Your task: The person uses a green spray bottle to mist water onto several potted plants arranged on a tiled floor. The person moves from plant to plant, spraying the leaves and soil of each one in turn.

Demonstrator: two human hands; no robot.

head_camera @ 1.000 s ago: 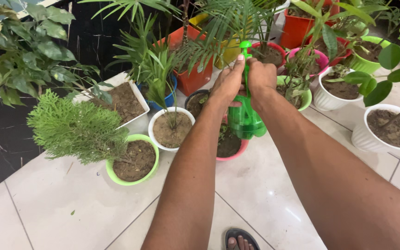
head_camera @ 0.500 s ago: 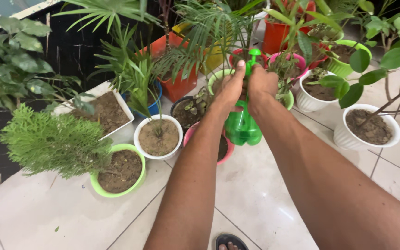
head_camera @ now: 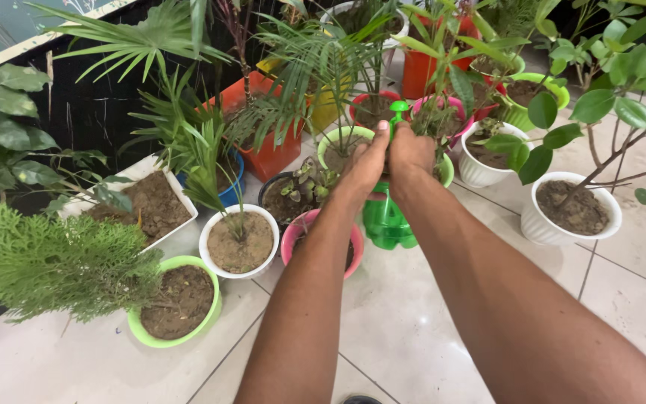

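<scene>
Nearer the back pots now, translucent green spray bottle (head_camera: 387, 221), apparently empty, gripped by left hand (head_camera: 365, 163) and right hand (head_camera: 410, 152).

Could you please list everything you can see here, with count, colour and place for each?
spray bottle: one, green, centre, held in both hands above the pots
round pots with soil: several, white, green, pink, red, blue, dark, clustered on the floor
white round pot: one, left of centre, holds a thin palm
pink pot: one, under the left forearm
bushy conifer: one, green, far left, in a light green pot
rectangular planter: one, white, left
tiled floor: pale, underneath
left hand: one, on the bottle's top
right hand: one, beside it, gripping the top
</scene>
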